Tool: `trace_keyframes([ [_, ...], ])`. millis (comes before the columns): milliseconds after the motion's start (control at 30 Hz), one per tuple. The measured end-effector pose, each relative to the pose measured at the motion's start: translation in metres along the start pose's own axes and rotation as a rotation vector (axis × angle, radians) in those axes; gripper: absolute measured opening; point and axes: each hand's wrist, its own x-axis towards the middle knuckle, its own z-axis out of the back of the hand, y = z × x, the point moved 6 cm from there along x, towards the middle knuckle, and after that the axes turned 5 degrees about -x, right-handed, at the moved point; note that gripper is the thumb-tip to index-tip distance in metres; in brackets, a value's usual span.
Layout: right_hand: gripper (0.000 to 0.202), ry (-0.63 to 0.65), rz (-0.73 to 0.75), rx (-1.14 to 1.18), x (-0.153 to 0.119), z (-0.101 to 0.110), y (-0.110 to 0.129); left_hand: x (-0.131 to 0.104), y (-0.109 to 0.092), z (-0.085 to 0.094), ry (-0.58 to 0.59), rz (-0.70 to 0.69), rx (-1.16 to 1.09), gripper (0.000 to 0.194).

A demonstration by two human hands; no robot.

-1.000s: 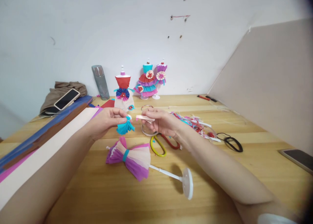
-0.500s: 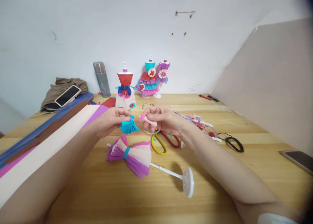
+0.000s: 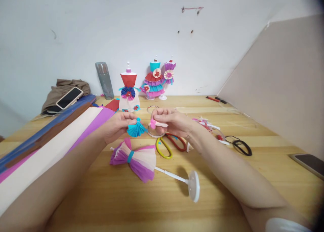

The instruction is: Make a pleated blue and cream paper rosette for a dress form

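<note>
My left hand [image 3: 120,124] is closed on a pleated turquoise paper fan [image 3: 136,129], pinching it near its gathered top. A short way to the right, my right hand [image 3: 172,121] pinches a small pink-and-cream paper piece [image 3: 160,124]; the fingers partly hide it. The two paper pieces are close but apart. Below them, a small dress-form stand [image 3: 174,175] lies on its side on the table, wearing a purple, pink and cream crepe-paper dress [image 3: 139,159] with a turquoise waistband [image 3: 130,156].
Yellow-and-red-handled scissors [image 3: 164,149] and a tape roll [image 3: 154,133] lie behind the dress. Paper scraps [image 3: 204,123] and a black hair tie [image 3: 242,147] are at right. Long paper sheets [image 3: 63,144] cover the left. Dressed forms [image 3: 128,86] and a flask [image 3: 105,81] stand at the back.
The turquoise fan has shifted slightly right and down. My right hand has turned the pink-and-cream piece, so its pink end faces more toward me. The view has tilted slightly.
</note>
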Motion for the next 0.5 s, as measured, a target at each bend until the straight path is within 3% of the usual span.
trace_keyframes([
  [133, 0.03, 0.01, 0.005, -0.135, -0.002, -0.003, 0.002, -0.007, -0.024, 0.001, -0.191, -0.416, 0.459, 0.016],
  [267, 0.027, -0.114, -0.014, -0.333, -0.005, -0.006, 0.003, -0.024, -0.04, -0.021, -0.203, -0.851, 0.876, 0.01],
  [333, 0.027, -0.187, 0.037, -0.444, -0.005, -0.009, 0.005, -0.03, -0.039, -0.03, -0.182, -0.937, 1.022, 0.015],
  [500, 0.022, -0.297, 0.216, -0.693, -0.006, -0.016, 0.013, -0.037, -0.034, -0.042, -0.141, -0.997, 1.201, 0.02],
])
